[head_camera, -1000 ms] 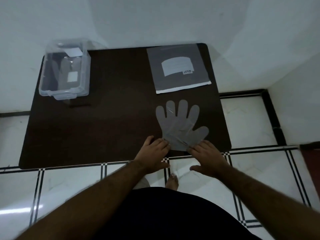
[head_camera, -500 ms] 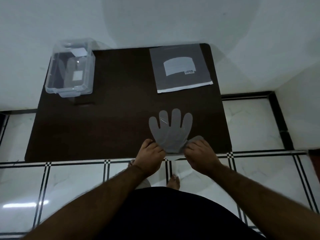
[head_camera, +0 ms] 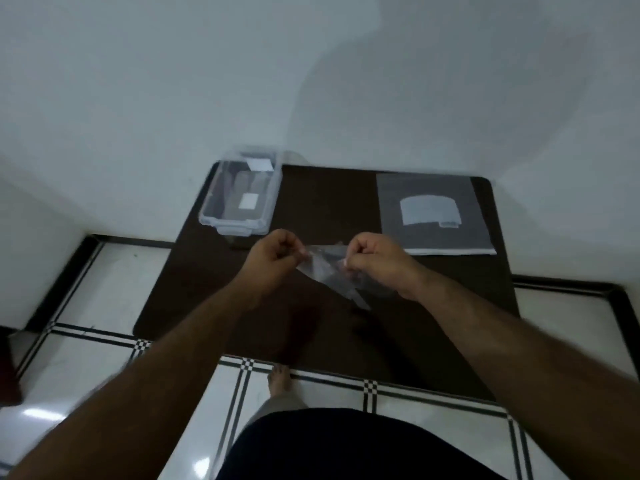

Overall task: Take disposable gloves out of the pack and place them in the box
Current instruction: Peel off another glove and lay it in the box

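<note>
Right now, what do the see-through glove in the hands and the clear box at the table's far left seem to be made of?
The see-through glove: thin plastic film, apparently; it hangs limp and creased between the left hand and right hand.
The clear box: rigid transparent plastic, probably; straight walls, glossy rim, contents visible through it.

- Glove (head_camera: 325, 268) — thin clear plastic, crumpled and hanging in the air, pinched at its top edge.
- Pack (head_camera: 434, 213) lies flat at the table's far right corner (grey, pale label).
- Box (head_camera: 239, 195) — clear, open, far left corner, gloves inside.
</note>
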A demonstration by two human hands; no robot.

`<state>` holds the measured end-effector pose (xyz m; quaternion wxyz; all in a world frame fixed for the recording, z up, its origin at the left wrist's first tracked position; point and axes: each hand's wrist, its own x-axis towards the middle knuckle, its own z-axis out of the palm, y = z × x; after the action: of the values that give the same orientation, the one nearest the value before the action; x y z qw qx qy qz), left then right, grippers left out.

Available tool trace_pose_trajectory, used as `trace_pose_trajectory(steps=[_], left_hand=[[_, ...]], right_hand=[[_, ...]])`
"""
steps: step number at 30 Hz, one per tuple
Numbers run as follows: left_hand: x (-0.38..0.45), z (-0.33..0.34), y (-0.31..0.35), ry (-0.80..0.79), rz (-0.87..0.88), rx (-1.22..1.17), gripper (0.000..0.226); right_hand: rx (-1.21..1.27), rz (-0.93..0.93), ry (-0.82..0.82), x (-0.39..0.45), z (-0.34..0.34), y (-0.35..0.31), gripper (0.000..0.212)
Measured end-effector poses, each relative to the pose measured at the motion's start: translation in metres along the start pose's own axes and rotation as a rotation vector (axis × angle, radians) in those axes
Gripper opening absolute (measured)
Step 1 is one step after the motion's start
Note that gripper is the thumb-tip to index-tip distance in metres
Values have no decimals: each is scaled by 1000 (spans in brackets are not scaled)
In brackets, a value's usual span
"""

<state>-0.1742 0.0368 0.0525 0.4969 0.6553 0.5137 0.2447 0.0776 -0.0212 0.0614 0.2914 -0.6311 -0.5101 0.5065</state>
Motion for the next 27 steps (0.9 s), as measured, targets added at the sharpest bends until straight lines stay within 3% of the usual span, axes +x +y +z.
trace_pose_trajectory(steps=[5,9,14,21,27], left_hand=[[37,-115,0,-49,42,-91,18],[79,-203,-4,-78,43,-73,26],[145,-280,8,-68,69,40,19],[251,-322,5,-52,33,117,10],[310,-318,-2,116,247,218,18]], right_hand=[[111,-76,-59,80,23,-85,11],[3,-151,-21,144,45,-139,12],[-75,-148,26,219,66,-195,26],[-186,-141,149,313,76,-226,16],[-160,-166,301,359,70,-233,16]])
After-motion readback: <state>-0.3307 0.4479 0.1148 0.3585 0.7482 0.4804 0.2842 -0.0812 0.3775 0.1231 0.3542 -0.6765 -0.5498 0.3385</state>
